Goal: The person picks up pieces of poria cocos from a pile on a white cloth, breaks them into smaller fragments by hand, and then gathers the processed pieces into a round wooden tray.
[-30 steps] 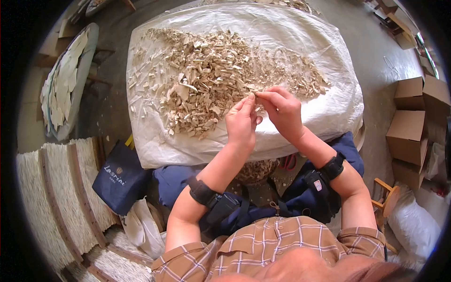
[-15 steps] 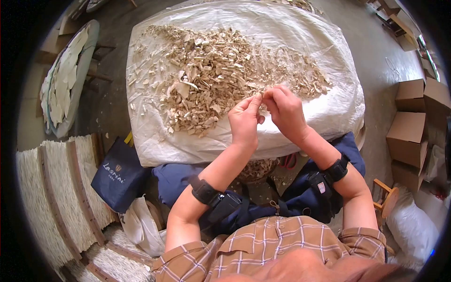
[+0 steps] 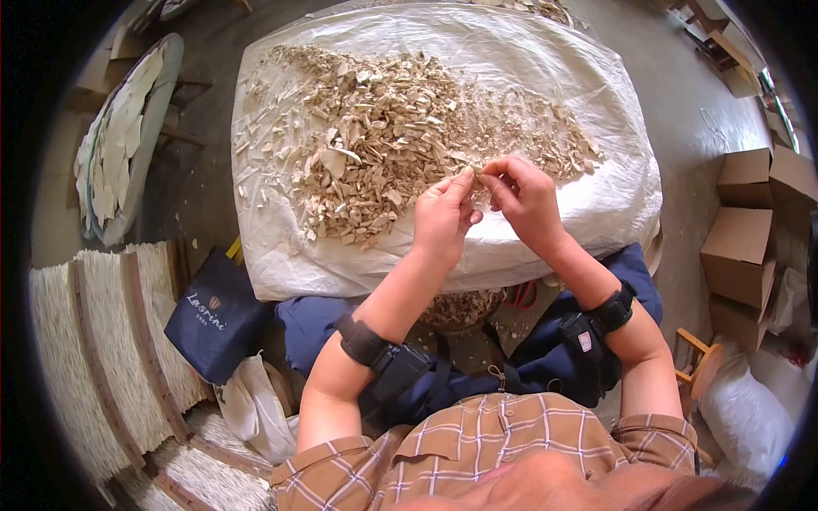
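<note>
Left hand (image 3: 443, 217) and right hand (image 3: 527, 198) are raised together over the near edge of the desk, fingertips meeting. Both are pinched on one small pale beige flake (image 3: 474, 175), held between thumb and forefinger of each hand — its exact shape is too small to tell. The flake sits just above the near right margin of the broad heap of pale beige dried flakes (image 3: 383, 128). The heap lies spread on a white woven plastic sheet (image 3: 554, 60) that covers the desk. A black strap (image 3: 362, 339) sits on each forearm. Left of the desk, on the floor — a navy cloth bag with pale lettering (image 3: 215, 315). Brown cardboard boxes (image 3: 750, 230) stand at right, well apart from the hands.
</note>
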Tool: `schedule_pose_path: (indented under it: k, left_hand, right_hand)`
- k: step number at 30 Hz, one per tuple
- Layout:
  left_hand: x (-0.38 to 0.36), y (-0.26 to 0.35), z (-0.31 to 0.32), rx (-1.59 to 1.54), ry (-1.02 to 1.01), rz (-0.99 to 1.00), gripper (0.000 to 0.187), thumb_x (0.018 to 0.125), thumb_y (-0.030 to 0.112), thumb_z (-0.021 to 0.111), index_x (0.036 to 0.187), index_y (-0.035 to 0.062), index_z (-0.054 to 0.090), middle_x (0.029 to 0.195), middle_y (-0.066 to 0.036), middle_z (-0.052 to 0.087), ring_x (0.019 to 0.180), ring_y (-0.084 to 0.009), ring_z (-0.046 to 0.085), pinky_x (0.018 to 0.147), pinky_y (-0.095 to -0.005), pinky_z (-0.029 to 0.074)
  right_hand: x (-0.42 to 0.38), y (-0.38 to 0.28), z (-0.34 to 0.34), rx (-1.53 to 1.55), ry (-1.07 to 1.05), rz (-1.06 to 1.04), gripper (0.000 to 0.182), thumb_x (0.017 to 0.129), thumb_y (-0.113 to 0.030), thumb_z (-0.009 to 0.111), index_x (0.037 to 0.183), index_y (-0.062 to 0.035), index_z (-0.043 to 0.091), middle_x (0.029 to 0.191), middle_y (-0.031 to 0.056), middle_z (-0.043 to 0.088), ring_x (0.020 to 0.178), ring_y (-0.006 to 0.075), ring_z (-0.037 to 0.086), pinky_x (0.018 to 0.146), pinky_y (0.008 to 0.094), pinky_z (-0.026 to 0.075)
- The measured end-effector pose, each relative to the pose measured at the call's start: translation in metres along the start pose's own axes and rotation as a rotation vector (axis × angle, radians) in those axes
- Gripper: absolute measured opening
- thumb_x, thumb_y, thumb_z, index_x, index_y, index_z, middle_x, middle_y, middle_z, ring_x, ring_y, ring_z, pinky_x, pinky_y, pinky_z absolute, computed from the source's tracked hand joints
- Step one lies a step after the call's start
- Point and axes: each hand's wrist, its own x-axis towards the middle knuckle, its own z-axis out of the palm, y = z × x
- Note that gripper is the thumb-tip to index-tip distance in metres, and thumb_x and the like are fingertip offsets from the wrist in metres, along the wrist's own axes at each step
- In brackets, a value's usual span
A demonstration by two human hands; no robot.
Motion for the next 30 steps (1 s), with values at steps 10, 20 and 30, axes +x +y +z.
schedule_pose_path:
  k: [10, 20, 30]
  left_hand:
    - [-0.001, -0.001, 0.002, 0.047, 0.027, -0.009, 0.017, 0.085, 0.019, 0.054, 0.072, 0.0082, 0.053, 0.052, 0.007, 0.034, 0.044, -0.0038, 0.030, 0.040, -0.0213, 0.030]
    - [0.007, -0.006, -0.003, 0.023, 0.044, -0.017, 0.023, 0.086, 0.024, 0.051, 0.068, 0.0108, 0.047, 0.052, 0.006, 0.036, 0.042, -0.0042, 0.031, 0.039, -0.0214, 0.031]
    - [0.007, -0.005, -0.004, -0.053, 0.025, -0.070, 0.018, 0.090, 0.021, 0.042, 0.082, 0.0074, 0.049, 0.068, -0.001, 0.049, 0.056, -0.0083, 0.046, 0.050, -0.0237, 0.042]
  right_hand:
    - [0.002, 0.004, -0.003, -0.399, 0.035, -0.506, 0.006, 0.072, -0.002, 0.058, 0.074, -0.0022, 0.052, 0.071, 0.0091, 0.053, 0.054, 0.0236, 0.054, 0.048, 0.0308, 0.044]
    - [0.001, -0.004, -0.007, 0.440, -0.143, 0.183, 0.005, 0.077, 0.000, 0.056, 0.081, 0.0017, 0.055, 0.067, 0.0030, 0.057, 0.052, 0.0067, 0.053, 0.048, 0.0205, 0.044]
    - [-0.004, -0.012, -0.001, -0.210, -0.041, -0.437, 0.007, 0.069, -0.003, 0.061, 0.075, -0.0061, 0.064, 0.070, 0.0053, 0.056, 0.059, 0.0143, 0.057, 0.049, 0.0250, 0.044]
